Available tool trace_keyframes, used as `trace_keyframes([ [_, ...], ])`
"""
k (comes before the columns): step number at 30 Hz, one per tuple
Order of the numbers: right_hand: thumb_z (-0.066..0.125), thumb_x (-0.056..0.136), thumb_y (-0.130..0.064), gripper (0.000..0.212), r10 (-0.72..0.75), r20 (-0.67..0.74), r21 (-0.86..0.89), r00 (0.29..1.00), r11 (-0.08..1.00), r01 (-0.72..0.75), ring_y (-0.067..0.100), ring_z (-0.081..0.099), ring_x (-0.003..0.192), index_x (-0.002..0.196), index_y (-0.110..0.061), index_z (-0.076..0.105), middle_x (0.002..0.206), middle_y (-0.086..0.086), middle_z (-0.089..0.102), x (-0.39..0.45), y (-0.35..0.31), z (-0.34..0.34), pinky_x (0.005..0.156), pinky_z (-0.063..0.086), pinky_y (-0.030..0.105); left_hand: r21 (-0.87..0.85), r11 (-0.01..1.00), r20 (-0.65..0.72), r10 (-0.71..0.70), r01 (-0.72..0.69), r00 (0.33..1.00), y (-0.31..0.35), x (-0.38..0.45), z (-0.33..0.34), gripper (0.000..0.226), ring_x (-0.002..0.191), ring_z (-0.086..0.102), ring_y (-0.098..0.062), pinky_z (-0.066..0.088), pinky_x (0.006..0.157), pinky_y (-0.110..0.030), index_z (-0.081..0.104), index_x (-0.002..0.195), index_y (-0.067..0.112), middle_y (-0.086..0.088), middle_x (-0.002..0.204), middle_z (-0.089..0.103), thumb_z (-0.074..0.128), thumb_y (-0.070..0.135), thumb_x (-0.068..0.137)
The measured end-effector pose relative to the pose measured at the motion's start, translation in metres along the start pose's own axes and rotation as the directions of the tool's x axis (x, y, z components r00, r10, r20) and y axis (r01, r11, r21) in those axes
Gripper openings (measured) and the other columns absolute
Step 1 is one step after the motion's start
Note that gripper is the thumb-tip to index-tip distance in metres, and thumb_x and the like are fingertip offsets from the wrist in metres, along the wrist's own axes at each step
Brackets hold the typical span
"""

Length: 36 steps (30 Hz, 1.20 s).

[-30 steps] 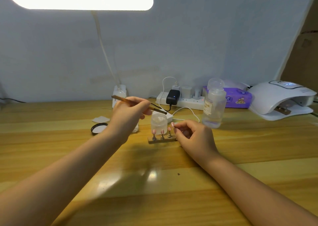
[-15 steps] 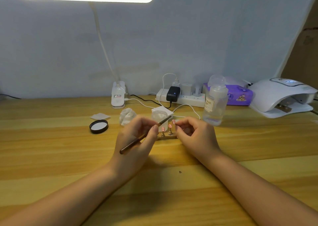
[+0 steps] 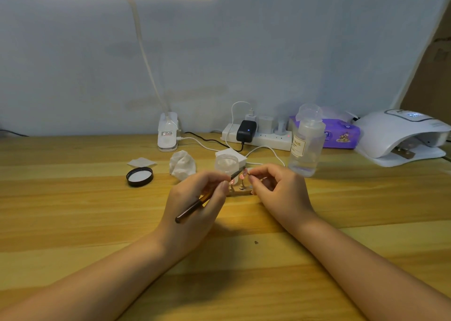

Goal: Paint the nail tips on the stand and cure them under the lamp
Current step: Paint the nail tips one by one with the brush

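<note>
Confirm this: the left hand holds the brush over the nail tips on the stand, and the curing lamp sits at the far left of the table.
Wrong on one point: the head view shows the curing lamp at the far right of the table. The left hand does hold the brush over the nail tips on the stand.

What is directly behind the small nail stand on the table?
A clear jar stands just behind the stand, with a white box behind it. The hands and brush cover the jar's base.
</note>
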State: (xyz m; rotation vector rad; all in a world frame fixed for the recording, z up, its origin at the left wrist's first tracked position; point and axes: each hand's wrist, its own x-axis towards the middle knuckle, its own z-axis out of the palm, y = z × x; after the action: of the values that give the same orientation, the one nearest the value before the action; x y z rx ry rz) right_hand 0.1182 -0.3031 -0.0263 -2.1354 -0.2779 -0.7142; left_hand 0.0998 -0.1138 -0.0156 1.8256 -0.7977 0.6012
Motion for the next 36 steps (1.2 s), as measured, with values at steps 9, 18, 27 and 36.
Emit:
trace_keyframes([
  [9,0.068,0.086,-0.012,0.01,0.002,0.0,0.016,1.0,1.0,-0.002,0.013,0.064,0.067,0.093,-0.018,0.072,0.073,-0.006,0.067,0.0003,0.0005,-0.0001,0.063,0.052,0.028,-0.006,1.0,0.007,-0.023,0.023,1.0,-0.002,-0.003,-0.0008,0.024,0.071,0.063,-0.012,0.05,0.063,-0.031,0.066,0.081,0.012,0.003,0.073,0.066,0.053,0.031,0.088],
  [18,0.069,0.085,-0.011,0.011,-0.025,-0.006,0.002,1.0,1.0,0.025,0.01,0.061,0.064,0.094,-0.018,0.072,0.073,-0.008,0.066,-0.0001,-0.002,-0.0008,0.061,0.052,0.025,0.046,0.998,-0.006,-0.051,0.052,0.999,-0.001,-0.0019,0.0013,0.013,0.085,0.065,-0.003,0.049,0.072,-0.015,0.067,0.101,0.024,0.01,0.09,0.07,0.063,0.023,0.089],
  [27,0.068,0.085,-0.01,0.011,-0.027,-0.003,-0.005,1.0,1.0,0.027,0.012,0.063,0.067,0.095,-0.015,0.072,0.074,-0.007,0.066,-0.0004,-0.0031,-0.0012,0.064,0.053,0.03,0.046,0.999,0.008,-0.015,0.015,1.0,0.0011,-0.0035,-0.0019,0.022,0.078,0.06,-0.001,0.041,0.068,-0.008,0.067,0.091,0.017,0.01,0.081,0.068,0.051,0.032,0.088],
  [36,0.068,0.085,-0.011,0.009,0.001,-0.008,0.003,1.0,1.0,-0.001,0.011,0.063,0.065,0.092,-0.016,0.072,0.069,-0.013,0.064,-0.0002,-0.0033,-0.001,0.063,0.053,0.029,0.067,0.998,0.048,0.005,-0.009,0.999,-0.0007,-0.0024,-0.0013,0.015,0.081,0.062,-0.004,0.04,0.072,-0.007,0.07,0.093,0.013,0.004,0.085,0.07,0.059,0.023,0.09],
])
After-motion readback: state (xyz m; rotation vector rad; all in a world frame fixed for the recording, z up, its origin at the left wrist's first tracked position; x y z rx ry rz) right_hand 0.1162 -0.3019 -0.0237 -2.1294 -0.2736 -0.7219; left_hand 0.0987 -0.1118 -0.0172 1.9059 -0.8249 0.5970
